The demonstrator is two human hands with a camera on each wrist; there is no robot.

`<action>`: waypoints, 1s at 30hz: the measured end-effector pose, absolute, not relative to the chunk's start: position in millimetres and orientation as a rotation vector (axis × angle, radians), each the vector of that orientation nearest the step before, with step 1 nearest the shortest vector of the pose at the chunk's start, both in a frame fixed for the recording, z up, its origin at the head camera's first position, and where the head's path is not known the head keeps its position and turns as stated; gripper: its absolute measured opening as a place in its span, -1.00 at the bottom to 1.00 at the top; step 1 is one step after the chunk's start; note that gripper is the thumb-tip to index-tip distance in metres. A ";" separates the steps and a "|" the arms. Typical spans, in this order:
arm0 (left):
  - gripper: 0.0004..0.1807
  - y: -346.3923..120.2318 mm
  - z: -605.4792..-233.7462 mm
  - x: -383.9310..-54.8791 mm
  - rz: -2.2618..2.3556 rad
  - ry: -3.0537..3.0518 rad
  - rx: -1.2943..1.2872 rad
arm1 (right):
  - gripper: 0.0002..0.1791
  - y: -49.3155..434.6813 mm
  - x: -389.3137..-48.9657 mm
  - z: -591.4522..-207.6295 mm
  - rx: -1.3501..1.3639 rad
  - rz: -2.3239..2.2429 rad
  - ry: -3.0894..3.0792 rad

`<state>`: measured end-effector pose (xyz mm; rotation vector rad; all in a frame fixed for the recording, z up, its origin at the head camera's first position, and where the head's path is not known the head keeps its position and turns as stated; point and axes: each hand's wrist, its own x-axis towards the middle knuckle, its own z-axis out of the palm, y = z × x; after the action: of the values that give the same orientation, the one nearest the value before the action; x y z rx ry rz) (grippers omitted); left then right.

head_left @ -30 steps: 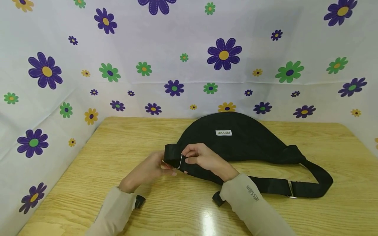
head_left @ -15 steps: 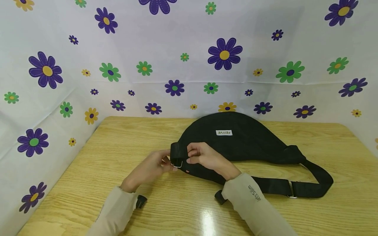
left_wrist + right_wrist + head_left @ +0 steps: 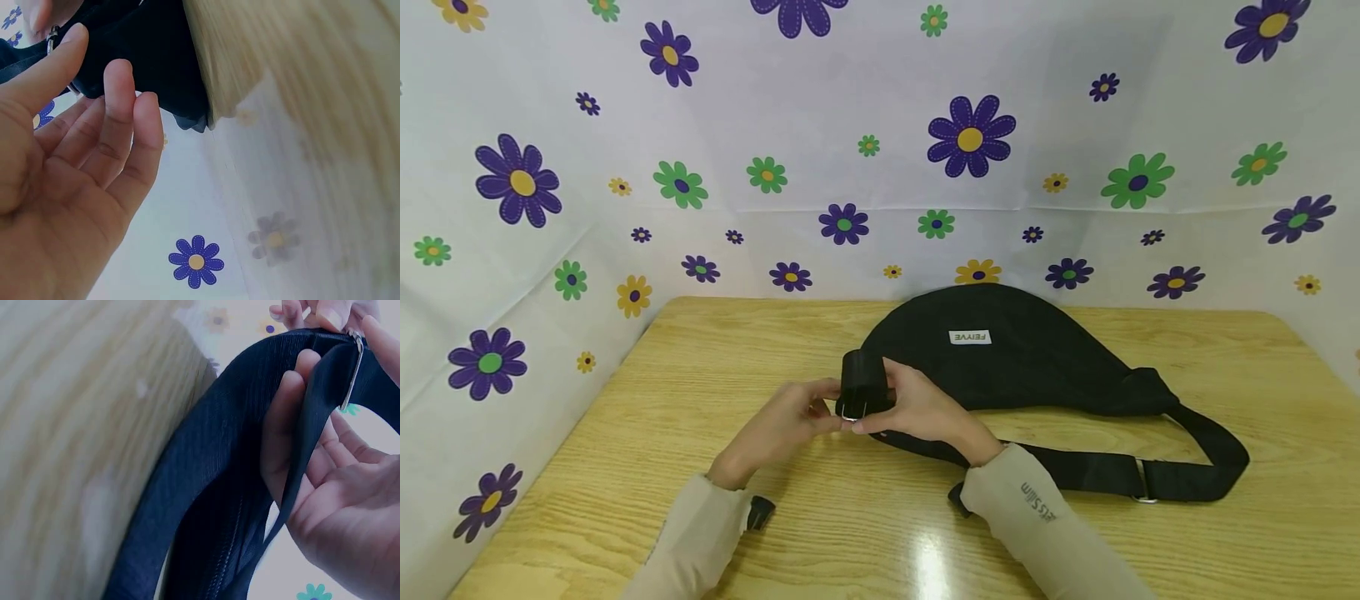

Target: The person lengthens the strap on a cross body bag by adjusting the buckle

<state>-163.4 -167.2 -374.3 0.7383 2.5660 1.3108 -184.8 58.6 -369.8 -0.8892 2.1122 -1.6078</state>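
Observation:
A black waist bag with a small white label lies on the table, its left end under the hands. There the black strap stands up in a loop through a metal slide buckle. My left hand pinches the buckle's left side, its thumb at the metal in the left wrist view. From the right, my right hand holds the strap, its thumb close to the buckle. In the right wrist view its fingertips lie behind the webbing. The hands partly cover the bag's left end.
Toward the right, the strap bends back along the wooden table, with a second metal slide buckle on it. Black buckle ends lie near the left sleeve and right sleeve. A flowered cloth hangs behind.
The strap loop and its buckle have shifted right and turned to face the camera. My right thumb has come down to the buckle; the left hand moved slightly right with it.

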 end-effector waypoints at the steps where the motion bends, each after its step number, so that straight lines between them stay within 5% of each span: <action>1: -0.62 -167.3 -374.1 -163.3 1.305 2.573 0.739 | -0.39 57.7 -184.2 -370.0 -0.895 -1.598 2.131; 30: -0.55 -169.4 -372.5 -163.8 1.202 2.620 0.851 | -0.64 56.6 -180.3 -361.2 -0.896 -1.467 2.342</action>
<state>-163.8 -169.4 -372.5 0.8514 2.6202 1.2017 -180.3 56.6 -361.2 -0.8964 2.3420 -1.4673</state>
